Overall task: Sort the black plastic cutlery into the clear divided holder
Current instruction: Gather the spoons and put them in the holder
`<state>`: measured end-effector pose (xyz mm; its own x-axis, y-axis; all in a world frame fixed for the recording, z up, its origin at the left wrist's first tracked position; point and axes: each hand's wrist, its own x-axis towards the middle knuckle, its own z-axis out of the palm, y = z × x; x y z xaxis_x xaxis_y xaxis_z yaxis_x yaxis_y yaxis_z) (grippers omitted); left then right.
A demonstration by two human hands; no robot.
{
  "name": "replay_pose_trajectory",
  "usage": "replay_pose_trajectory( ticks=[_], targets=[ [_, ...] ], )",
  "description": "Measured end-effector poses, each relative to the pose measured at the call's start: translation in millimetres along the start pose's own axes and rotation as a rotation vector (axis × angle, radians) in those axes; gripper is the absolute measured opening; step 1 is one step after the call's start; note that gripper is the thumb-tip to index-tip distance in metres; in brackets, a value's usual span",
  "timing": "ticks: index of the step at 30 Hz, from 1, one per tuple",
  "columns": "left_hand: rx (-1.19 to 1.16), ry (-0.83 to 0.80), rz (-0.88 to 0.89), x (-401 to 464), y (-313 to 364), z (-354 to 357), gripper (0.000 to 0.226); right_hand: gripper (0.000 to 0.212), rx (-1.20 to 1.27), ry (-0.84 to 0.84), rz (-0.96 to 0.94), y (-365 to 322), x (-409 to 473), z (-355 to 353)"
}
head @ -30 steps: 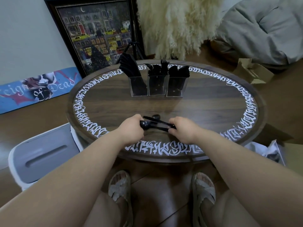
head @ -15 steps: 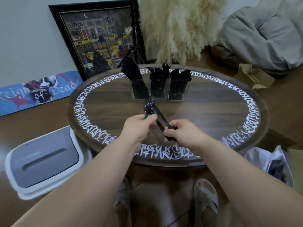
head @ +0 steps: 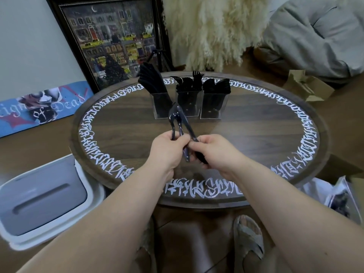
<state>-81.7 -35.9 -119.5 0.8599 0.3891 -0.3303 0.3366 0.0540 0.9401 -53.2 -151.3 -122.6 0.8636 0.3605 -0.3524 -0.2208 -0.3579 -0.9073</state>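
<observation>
Both hands hold a small bundle of black plastic cutlery (head: 177, 123) upright above the near middle of the round table (head: 256, 138). My left hand (head: 167, 152) grips the handles from the left; my right hand (head: 212, 150) pinches them from the right. The bundle's heads point up and away toward the clear divided holder (head: 189, 105). The holder stands at the table's far side with three compartments: knives fanned out on the left, forks and mixed pieces in the middle, spoons on the right.
A white lidded bin (head: 43, 200) sits on the floor at the left. A framed picture (head: 114, 42) and a tripod lean behind the table. A cardboard box (head: 307, 87) and a plastic bag (head: 338, 198) lie to the right. My sandalled feet are under the table edge.
The cutlery bundle has swung from lying flat between my hands to standing upright, heads toward the holder. My hands have drawn closer together around the handles.
</observation>
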Motion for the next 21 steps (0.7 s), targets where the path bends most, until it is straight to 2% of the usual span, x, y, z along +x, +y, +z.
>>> replay_pose_trajectory(
  ticks=[3, 6, 9, 12, 15, 18, 21],
  targets=[
    [0.168, 0.013, 0.070, 4, 1, -9, 0.017, 0.021, 0.016, 0.246, -0.049, -4, 4, -12],
    [0.430, -0.118, 0.154, 1, 3, -16, 0.015, 0.020, 0.159, 0.375, -0.063, -8, 1, -28],
    [0.635, -0.245, 0.222, -4, -2, -17, 0.016, 0.016, 0.236, 0.324, -0.043, -8, -2, -32],
    [0.658, -0.299, 0.237, -6, -4, -17, 0.016, 0.018, 0.287, 0.255, -0.050, -8, -3, -32],
    [0.669, -0.307, 0.239, -4, -4, -18, 0.017, 0.018, 0.370, 0.197, -0.074, -10, -4, -34],
    [0.678, -0.314, 0.238, -6, -3, -16, 0.012, 0.019, 0.342, 0.206, -0.082, -9, -3, -34],
    [0.654, -0.208, 0.284, -8, 1, -15, 0.025, 0.017, 0.349, 0.281, -0.052, -8, -2, -37]
  ],
)
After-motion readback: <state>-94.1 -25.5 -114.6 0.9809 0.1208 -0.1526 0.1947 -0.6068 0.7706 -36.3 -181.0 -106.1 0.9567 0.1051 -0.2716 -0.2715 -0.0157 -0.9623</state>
